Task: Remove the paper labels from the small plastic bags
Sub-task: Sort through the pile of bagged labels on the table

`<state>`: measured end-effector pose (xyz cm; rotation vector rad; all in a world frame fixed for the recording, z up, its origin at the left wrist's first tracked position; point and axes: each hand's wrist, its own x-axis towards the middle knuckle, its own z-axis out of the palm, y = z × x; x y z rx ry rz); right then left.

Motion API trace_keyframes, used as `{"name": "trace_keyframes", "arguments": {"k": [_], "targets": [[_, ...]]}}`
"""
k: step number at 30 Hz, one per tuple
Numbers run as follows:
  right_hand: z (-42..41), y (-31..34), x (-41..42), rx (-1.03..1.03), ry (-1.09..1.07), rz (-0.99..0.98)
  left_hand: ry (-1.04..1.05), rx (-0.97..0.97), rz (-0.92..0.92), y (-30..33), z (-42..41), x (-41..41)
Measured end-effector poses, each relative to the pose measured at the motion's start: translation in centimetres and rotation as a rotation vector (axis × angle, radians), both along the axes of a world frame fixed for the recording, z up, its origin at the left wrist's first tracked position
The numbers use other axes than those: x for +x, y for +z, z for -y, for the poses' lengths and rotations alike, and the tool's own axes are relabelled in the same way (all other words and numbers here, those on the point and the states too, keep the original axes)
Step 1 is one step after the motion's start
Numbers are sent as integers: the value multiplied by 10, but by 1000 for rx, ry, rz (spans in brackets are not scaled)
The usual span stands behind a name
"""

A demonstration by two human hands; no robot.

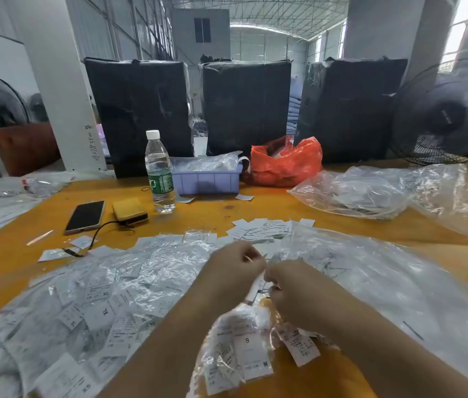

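My left hand [234, 271] and right hand [290, 291] meet knuckle to knuckle over the middle of the counter [255, 209], both with fingers curled in. Between them I pinch something small and pale, blurred, with a thin edge of plastic showing at the left fingertips; I cannot tell whether it is a bag, a label or both. Directly below my wrists lies a crumpled clump of small plastic bags [238, 349] with paper labels still inside, sizes S and M readable on two of them. To my left a wide spread of bagged labels [106, 297] covers the counter, several marked XL. Just beyond my hands I see a loose pile of bare paper labels [264, 229], out of any plastic. On my right a large clear plastic sheet [370, 282] lies rumpled over the counter, and farther back on the right sits a big clear bag [370, 191] with more packets in it.

Farther out on the left are a phone [84, 216] lying face up, a yellow power bank [130, 211] beside it with a black cable [97, 232] running toward me, and an upright water bottle [159, 173] with a white cap. Behind the bottle stands a lilac bin [207, 180] filled with clear packets, and just beside it a red plastic bag [284, 162]. Three black wrapped bales [244, 104] line the far edge, with a fan [451, 116] at the right.
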<state>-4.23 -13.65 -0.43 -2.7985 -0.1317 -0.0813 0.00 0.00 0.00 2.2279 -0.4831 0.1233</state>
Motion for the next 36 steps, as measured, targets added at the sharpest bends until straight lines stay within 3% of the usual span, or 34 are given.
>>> {"name": "trace_keyframes", "arguments": {"k": [2,4,5,13,20,28,36], "targets": [[3,-4,3,23,-37,46,-11,453,98,0,12,-2],[7,-9,2,64,-43,92,-45,694,107,-12,21,1],[11,-11,2,87,-46,114,-45,712,93,-15,25,2],[40,-2,4,108,-228,411,6,521,215,-31,17,6],[44,-12,-1,-120,-399,40,10,373,248,-28,9,6],[42,-6,-7,-208,-472,-10,5,316,283,-30,7,6],[38,-4,-12,-157,-392,40,7,314,294,-29,9,4]]}}
